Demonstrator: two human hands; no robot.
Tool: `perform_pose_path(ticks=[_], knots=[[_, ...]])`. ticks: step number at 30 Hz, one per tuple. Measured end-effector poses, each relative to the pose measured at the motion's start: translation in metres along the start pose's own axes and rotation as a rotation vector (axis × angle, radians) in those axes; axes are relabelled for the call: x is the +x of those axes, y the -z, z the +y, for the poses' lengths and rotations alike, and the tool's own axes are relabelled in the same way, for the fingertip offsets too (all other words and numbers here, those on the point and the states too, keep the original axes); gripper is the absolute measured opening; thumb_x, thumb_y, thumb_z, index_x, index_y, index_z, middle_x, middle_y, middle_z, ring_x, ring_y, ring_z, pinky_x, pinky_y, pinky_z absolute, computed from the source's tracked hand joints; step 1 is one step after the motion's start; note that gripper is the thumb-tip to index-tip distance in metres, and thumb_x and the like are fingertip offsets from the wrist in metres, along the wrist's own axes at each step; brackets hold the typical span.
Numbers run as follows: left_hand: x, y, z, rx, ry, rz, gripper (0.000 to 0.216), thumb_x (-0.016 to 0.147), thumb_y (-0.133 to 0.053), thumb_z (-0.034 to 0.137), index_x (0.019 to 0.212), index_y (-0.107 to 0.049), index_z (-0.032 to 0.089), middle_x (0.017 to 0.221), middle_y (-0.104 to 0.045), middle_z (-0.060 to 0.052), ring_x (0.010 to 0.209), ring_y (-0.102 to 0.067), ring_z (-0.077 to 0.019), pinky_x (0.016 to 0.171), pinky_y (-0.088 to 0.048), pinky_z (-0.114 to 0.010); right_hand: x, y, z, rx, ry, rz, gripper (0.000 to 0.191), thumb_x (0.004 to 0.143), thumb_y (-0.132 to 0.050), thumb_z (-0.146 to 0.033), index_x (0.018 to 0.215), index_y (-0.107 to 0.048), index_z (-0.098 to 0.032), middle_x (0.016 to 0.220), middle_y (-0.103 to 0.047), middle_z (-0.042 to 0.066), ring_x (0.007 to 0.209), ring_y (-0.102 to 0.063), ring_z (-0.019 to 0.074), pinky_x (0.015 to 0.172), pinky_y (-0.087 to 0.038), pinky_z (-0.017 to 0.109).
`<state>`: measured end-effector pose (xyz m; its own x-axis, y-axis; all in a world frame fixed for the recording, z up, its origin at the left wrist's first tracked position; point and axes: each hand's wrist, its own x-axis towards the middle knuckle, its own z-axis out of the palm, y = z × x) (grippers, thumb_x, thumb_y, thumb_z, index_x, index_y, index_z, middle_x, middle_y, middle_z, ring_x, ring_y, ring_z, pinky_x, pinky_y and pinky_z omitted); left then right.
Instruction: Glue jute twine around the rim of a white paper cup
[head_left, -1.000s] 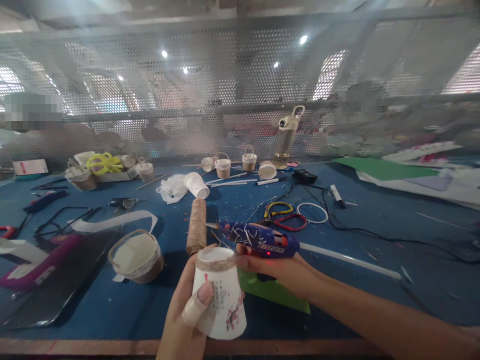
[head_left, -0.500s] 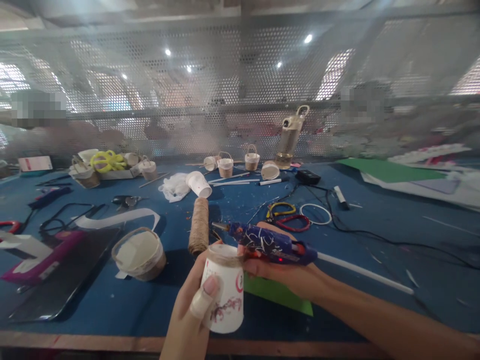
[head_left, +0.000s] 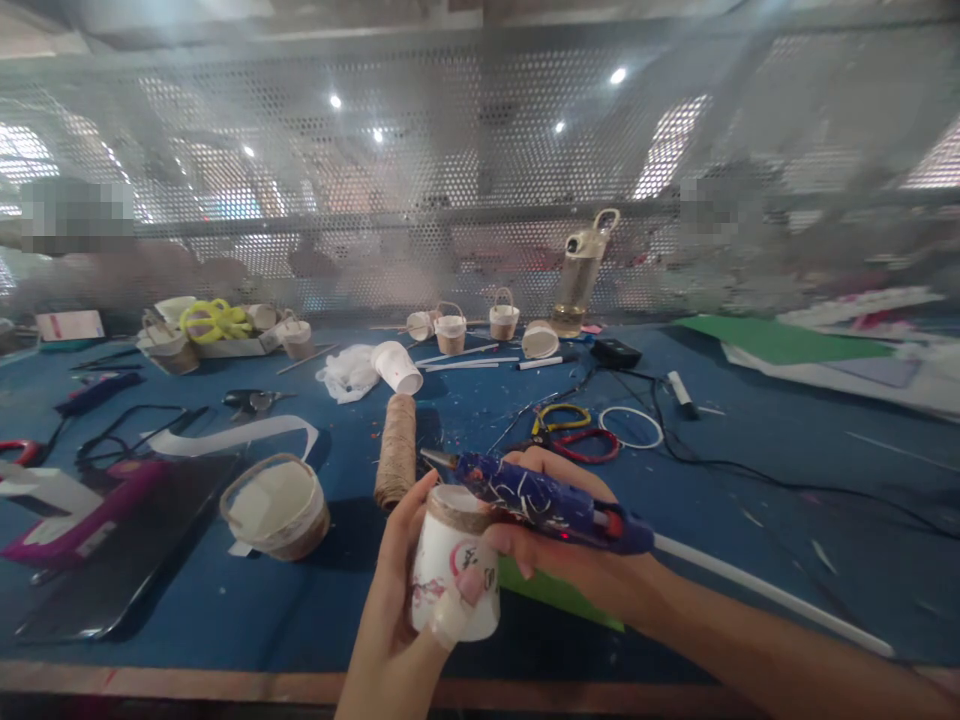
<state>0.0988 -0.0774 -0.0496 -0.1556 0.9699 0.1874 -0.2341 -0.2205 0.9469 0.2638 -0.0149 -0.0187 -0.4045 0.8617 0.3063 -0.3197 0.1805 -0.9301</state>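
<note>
My left hand (head_left: 409, 590) is wrapped round a white paper cup (head_left: 439, 560) with pink blossom print and a band of twine below its rim. A bandage strip circles the thumb, which presses on the cup's front. My right hand (head_left: 577, 545) grips a blue glue gun (head_left: 540, 500), its metal nozzle pointing left just above the cup's rim. A long white glue stick (head_left: 772, 590) juts from the gun's back end. Fingers of the right hand come close to the cup's right side; whether they touch it I cannot tell. Behind the cup lies a twine spool (head_left: 396, 450).
A twine-trimmed basket (head_left: 281, 510) stands left, beside a dark tablet (head_left: 127, 560). Scissors (head_left: 577, 430) and a white ring (head_left: 631, 428) lie behind the gun. Small cup baskets (head_left: 451, 335), a tipped white cup (head_left: 397, 368) and a water bottle (head_left: 579, 280) stand further back. Green paper (head_left: 787, 340) lies right.
The cup has been turned in my left hand, so its printed circle faces more to the front, and the thumb has shifted right. The glue gun has tilted, its back end lower.
</note>
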Motion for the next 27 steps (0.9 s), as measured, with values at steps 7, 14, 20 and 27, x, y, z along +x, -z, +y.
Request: perform_pose_path(ticks=[7,14,20,27], knots=[[0.007,0.021,0.004,-0.267,0.243,0.017,0.071,0.077,-0.091,0.046,0.139,-0.060,0.031,0.111,-0.078,-0.005,0.086,-0.080,-0.0278,0.058,-0.067,-0.030,0.010,0.011,0.006,-0.096,-0.006,0.016,0.025,0.078,-0.093,-0.023,0.085,-0.069,-0.022,0.095,-0.068,-0.002,0.076,-0.066,0.0114,0.069,-0.057,0.024],[0.011,0.025,0.006,-0.360,0.300,-0.051,0.090,0.075,-0.093,0.043,0.148,-0.043,0.030,0.101,-0.076,-0.006,0.080,-0.080,-0.0305,0.043,-0.064,-0.029,0.008,0.012,-0.005,-0.251,-0.149,0.113,0.025,0.075,-0.094,-0.026,0.085,-0.071,-0.022,0.082,-0.071,-0.003,0.073,-0.064,0.0121,0.065,-0.054,0.023],[0.007,0.018,0.007,-0.297,0.280,-0.003,0.087,0.079,-0.087,0.045,0.151,-0.041,0.030,0.105,-0.074,-0.006,0.069,-0.076,-0.0252,0.039,-0.057,-0.025,0.004,0.009,-0.027,-0.369,-0.069,0.203,0.022,0.074,-0.095,-0.026,0.081,-0.074,-0.025,0.079,-0.071,-0.002,0.068,-0.064,0.0145,0.060,-0.054,0.025],[0.003,0.008,0.002,-0.160,0.143,0.117,0.066,0.080,-0.087,0.049,0.137,-0.058,0.033,0.122,-0.072,-0.007,0.092,-0.075,-0.0256,0.068,-0.065,-0.031,-0.002,0.028,-0.019,-0.318,-0.076,0.013,0.029,0.076,-0.093,-0.033,0.080,-0.066,-0.024,0.072,-0.071,-0.001,0.057,-0.064,0.0156,0.055,-0.053,0.029]])
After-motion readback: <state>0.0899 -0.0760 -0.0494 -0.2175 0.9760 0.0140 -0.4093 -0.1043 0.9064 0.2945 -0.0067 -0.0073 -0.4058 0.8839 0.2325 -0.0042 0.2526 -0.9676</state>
